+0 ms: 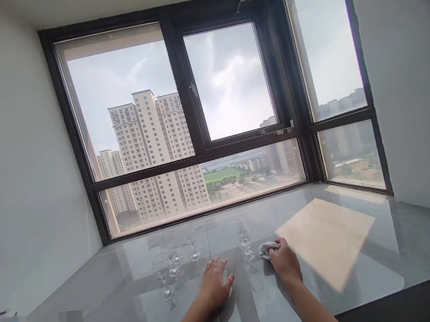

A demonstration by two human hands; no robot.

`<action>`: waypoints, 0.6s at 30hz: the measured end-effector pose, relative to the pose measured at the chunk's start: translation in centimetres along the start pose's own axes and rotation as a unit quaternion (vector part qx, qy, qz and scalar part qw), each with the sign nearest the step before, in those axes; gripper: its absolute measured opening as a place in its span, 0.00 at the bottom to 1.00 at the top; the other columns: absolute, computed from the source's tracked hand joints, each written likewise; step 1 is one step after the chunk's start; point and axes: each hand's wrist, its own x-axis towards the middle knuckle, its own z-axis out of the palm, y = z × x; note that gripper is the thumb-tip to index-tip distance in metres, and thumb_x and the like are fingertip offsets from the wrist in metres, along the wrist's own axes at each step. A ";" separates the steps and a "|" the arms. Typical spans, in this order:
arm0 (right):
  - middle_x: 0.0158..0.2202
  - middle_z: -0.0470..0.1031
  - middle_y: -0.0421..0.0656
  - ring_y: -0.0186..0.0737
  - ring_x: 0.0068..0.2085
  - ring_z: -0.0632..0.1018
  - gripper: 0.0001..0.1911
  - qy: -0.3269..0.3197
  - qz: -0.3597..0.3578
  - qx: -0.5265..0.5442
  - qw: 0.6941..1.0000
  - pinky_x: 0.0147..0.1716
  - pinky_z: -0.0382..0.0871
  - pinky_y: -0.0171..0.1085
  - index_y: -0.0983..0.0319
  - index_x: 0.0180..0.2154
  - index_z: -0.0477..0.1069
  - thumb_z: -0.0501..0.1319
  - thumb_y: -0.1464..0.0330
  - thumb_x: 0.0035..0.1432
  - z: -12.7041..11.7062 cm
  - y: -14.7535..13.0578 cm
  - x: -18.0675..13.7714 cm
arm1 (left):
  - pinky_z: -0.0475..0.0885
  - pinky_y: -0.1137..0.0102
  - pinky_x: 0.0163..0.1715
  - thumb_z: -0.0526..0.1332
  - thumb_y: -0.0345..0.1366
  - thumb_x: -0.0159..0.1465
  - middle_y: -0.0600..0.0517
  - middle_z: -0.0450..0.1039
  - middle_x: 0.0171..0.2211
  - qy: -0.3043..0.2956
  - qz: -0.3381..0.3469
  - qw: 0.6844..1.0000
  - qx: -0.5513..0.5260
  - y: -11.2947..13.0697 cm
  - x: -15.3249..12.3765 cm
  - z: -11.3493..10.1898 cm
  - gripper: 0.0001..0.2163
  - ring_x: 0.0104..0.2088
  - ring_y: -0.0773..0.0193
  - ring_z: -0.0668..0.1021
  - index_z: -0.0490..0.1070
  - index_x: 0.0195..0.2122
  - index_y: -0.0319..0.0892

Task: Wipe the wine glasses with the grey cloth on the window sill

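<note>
My left hand (pixel 215 284) lies flat on the glossy grey marble sill (pixel 98 291), fingers spread, holding nothing. My right hand (pixel 285 262) is closed on a crumpled white cloth (pixel 267 249) that rests on the sill. Just left of the cloth stand two clear stemmed glasses (pixel 245 240), upright, one behind the other. A group of several more stemmed glasses (pixel 171 260) stands to the left of my left hand, the nearest one (pixel 164 281) about a hand's width away.
A wide dark-framed window (pixel 191 117) runs along the back and right of the sill, showing high-rise blocks outside. White walls close both sides. A bright patch of reflected light (pixel 326 239) lies on the sill to the right. The sill's dark front edge (pixel 406 299) is near right.
</note>
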 end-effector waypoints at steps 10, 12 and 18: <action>0.39 0.82 0.50 0.48 0.40 0.83 0.13 0.013 0.006 0.001 1.000 0.37 0.70 0.39 0.61 0.47 0.66 0.56 0.68 0.59 0.4 0.3 0.5 | 0.43 0.36 0.68 0.47 0.53 0.69 0.51 0.42 0.76 -0.039 0.056 0.998 -0.004 8.0 2.5 2.6 0.31 0.72 0.38 0.51 0.51 0.73 0.55; 0.40 0.82 0.51 0.49 0.42 0.83 0.15 0.013 0.007 0.002 1.000 0.38 0.70 0.39 0.61 0.49 0.66 0.56 0.68 0.59 0.5 0.3 0.5 | 0.42 0.37 0.68 0.46 0.53 0.69 0.49 0.45 0.75 -0.045 0.063 0.997 0.003 8.0 2.7 2.5 0.31 0.72 0.38 0.51 0.53 0.72 0.53; 0.41 0.82 0.51 0.50 0.42 0.82 0.16 0.003 0.017 0.004 1.000 0.38 0.71 0.40 0.60 0.50 0.65 0.56 0.66 0.60 0.4 0.3 0.4 | 0.43 0.42 0.70 0.45 0.56 0.68 0.49 0.48 0.75 -0.035 0.020 0.999 0.022 4.4 0.4 1.1 0.33 0.72 0.39 0.52 0.54 0.72 0.51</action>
